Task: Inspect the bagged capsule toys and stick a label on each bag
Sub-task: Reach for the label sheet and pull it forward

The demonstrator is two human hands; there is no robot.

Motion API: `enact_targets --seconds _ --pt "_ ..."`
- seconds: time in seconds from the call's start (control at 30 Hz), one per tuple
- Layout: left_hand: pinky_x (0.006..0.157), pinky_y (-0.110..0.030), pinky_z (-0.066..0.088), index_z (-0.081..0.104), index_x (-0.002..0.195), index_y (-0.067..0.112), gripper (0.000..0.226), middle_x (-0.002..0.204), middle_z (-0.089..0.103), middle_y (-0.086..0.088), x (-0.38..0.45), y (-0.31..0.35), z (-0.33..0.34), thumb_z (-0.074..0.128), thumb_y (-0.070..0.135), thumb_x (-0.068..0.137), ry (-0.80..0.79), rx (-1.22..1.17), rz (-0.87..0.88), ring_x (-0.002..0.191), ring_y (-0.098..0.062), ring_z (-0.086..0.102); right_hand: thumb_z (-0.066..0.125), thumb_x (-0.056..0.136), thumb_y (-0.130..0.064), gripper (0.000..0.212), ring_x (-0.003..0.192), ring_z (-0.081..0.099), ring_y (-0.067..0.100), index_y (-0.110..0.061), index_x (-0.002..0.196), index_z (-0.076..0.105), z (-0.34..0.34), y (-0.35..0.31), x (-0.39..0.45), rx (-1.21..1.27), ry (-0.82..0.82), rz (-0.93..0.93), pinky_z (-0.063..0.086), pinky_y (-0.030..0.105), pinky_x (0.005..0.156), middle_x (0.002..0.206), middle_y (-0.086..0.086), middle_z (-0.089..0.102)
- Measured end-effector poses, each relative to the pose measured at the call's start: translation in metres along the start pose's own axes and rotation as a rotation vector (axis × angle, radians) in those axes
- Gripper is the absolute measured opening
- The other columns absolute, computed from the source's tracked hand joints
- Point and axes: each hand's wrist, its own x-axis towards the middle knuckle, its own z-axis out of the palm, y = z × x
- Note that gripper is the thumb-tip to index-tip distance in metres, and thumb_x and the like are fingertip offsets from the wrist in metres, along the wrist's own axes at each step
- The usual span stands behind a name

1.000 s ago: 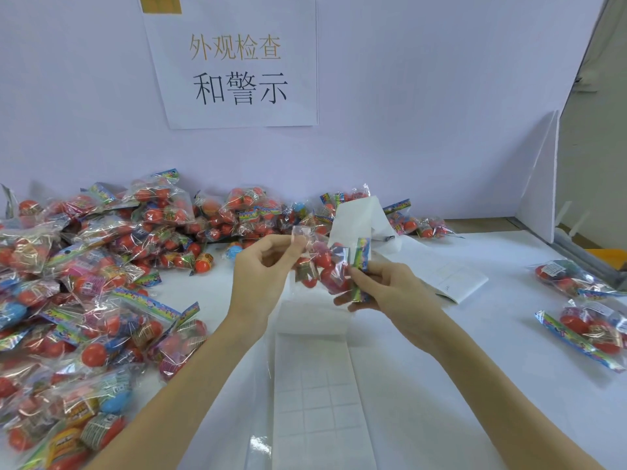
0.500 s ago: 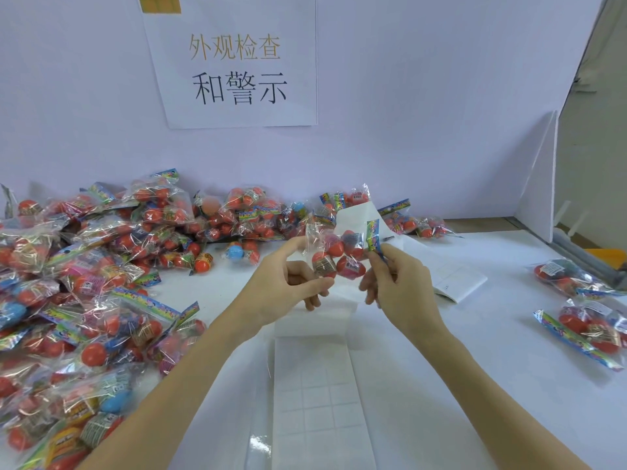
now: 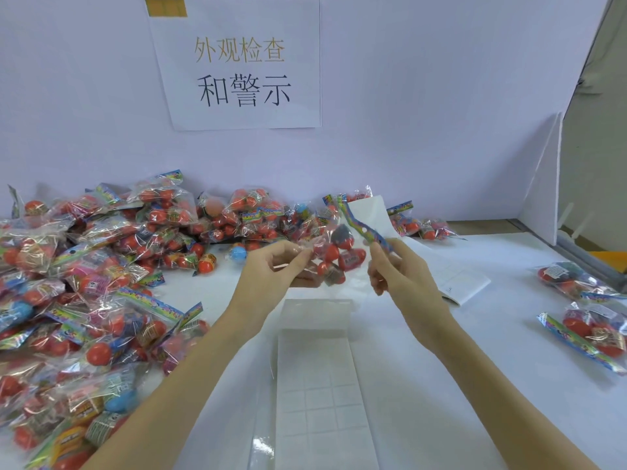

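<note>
Clear bag [image 3: 334, 256] (red capsules inside) pinched by both hands.

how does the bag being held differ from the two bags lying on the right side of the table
The held clear bag of red capsule toys hangs in the air, gripped by the left hand at one end and the right hand at its colourful header strip; the two clear bags on the right lie flat on the white table, untouched. One right-hand bag shows a white label; none shows on the held bag. All hold mainly red capsules.
</note>
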Motion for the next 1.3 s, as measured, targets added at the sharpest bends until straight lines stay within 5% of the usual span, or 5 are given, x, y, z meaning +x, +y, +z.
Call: enact_targets --seconds 0.33,0.57,0.77,0.97,1.3 --pt "0.091 -0.031 0.06 0.082 0.103 0.001 0.029 0.115 0.076 -0.019 0.0 -0.002 0.006 0.071 0.023 0.089 -0.17 -0.406 -0.22 0.103 -0.027 0.075 0.051 0.109 -0.018 0.027 0.092 0.077 0.019 -0.005 0.107 0.075 0.001 -0.002 0.002 0.446 0.087 0.139 0.061 0.024 0.079 0.103 0.01 0.08" --pt "0.082 -0.029 0.059 0.071 0.123 0.007 0.053 0.105 0.075 -0.01 0.001 0.002 0.002 0.069 0.043 0.085 -0.12 -0.053 -0.071 0.086 -0.021 0.07 0.053 0.109 -0.027 0.039 0.074 0.062 0.041 0.006 0.095 0.065 0.005 0.001 0.0 -0.161 0.137 -0.046 0.054 0.066 0.082 0.089 0.034 0.065" --pt "0.074 -0.03 0.058 0.081 0.094 0.01 0.027 0.091 0.073 -0.024 -0.003 -0.003 0.012 0.072 0.035 0.092 -0.031 0.082 -0.01 0.072 -0.021 0.064 0.056 0.107 -0.031 0.04 0.064 0.052 0.034 -0.005 0.079 0.066 0.01 -0.003 -0.006 -0.224 0.068 -0.112 0.053 0.061 0.07 0.073 0.022 0.063" --pt "0.07 -0.024 0.06 0.085 0.088 0.023 0.012 0.09 0.081 -0.01 -0.004 -0.002 0.015 0.075 0.024 0.093 0.088 -0.049 -0.028 0.071 -0.019 0.073 0.052 0.105 -0.044 0.042 0.082 0.076 0.03 -0.009 0.105 0.074 0.008 -0.006 -0.007 -0.004 -0.061 0.072 0.063 0.049 0.08 0.09 0.012 0.078" --pt "0.075 -0.025 0.058 0.077 0.11 0.007 0.022 0.093 0.075 -0.005 -0.002 0.006 0.011 0.072 0.023 0.096 -0.007 -0.132 -0.089 0.08 -0.017 0.069 0.066 0.101 -0.024 0.02 0.075 0.07 0.021 -0.006 0.108 0.074 0.006 -0.008 -0.009 0.089 -0.208 0.13 0.055 0.03 0.07 0.094 0.017 0.077"
